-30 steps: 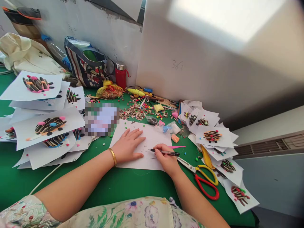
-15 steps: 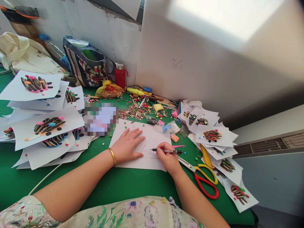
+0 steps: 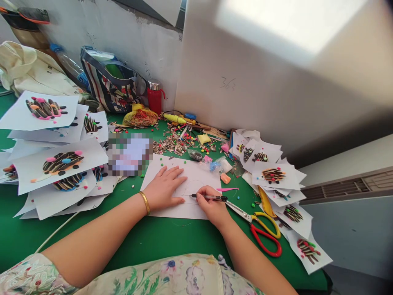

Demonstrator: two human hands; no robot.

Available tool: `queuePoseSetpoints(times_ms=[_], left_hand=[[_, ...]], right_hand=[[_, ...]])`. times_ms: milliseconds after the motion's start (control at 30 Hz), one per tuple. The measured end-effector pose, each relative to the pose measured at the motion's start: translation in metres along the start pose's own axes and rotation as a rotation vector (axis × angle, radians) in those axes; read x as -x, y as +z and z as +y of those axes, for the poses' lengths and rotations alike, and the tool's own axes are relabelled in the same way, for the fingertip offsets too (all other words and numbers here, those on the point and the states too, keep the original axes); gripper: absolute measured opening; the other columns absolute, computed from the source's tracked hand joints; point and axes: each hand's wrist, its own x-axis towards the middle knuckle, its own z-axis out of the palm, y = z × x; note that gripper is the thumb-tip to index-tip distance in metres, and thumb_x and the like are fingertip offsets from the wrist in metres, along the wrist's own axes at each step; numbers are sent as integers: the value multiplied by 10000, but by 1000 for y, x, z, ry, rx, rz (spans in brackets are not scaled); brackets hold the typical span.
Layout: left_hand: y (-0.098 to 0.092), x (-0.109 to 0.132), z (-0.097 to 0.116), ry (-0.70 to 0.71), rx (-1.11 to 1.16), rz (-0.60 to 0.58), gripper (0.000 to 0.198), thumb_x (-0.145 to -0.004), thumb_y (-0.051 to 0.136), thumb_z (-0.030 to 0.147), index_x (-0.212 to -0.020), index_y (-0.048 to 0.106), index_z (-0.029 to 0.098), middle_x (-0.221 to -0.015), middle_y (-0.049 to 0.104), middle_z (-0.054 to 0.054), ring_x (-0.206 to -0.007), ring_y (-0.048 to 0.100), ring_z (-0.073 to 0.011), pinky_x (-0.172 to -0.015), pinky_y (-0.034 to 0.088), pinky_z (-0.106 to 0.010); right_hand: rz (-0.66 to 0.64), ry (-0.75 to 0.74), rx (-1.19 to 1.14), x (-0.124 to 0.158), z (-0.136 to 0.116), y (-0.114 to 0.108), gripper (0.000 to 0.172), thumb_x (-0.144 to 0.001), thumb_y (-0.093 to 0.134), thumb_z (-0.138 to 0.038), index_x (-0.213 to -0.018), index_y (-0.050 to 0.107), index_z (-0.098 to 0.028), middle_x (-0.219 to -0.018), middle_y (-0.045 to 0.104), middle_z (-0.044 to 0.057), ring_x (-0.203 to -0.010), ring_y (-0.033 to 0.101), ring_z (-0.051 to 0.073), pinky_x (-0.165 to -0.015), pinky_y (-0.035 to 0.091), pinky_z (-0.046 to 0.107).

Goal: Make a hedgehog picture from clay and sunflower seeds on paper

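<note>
A sheet of white paper (image 3: 153, 180) lies on the green tabletop in front of me, with faint drawn lines near its middle. My left hand (image 3: 166, 188) rests flat on it, fingers spread. In my right hand (image 3: 211, 205) is a black pen (image 3: 211, 197), its tip against the paper just right of my left thumb. Beyond my right hand lies a pink plastic tool (image 3: 227, 189). Scissors (image 3: 265, 229) with one yellow and one red handle lie beside my right wrist. Small green balls (image 3: 161, 159) sit on the paper's far edge.
Sheets with seed-and-clay hedgehogs are piled at left (image 3: 61, 164) and right (image 3: 273, 175). Loose sunflower seeds (image 3: 172, 143) and clay packets (image 3: 219, 164) lie behind the paper. A red flask (image 3: 154, 98) and striped bag (image 3: 110, 82) stand by the wall.
My right hand has moved the pen a little to the left across the paper, toward my left thumb. My left hand stays in place.
</note>
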Motion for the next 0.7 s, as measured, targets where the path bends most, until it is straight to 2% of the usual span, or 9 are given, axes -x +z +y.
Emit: queuePoseSetpoints(times_ms=[267, 700], left_hand=[[-1, -1, 1, -1, -11, -3, 759, -756, 680, 570, -1416, 461, 264, -1567, 339, -108, -1470, 226, -309, -1195, 109, -545], [0, -1, -1, -2, 16, 6, 766, -744, 694, 566, -1412, 467, 271, -1567, 341, -106, -1469, 231, -316, -1198, 99, -549]], right_hand=[[24, 23, 30, -1, -1, -2, 142, -836, 549, -312, -747, 612, -221, -703, 636, -4, -668, 571, 178, -600, 429, 281], [223, 54, 227, -7, 15, -23, 141, -806, 529, -290, -678, 563, -240, -613, 590, -23, -585, 536, 172, -538, 384, 278]])
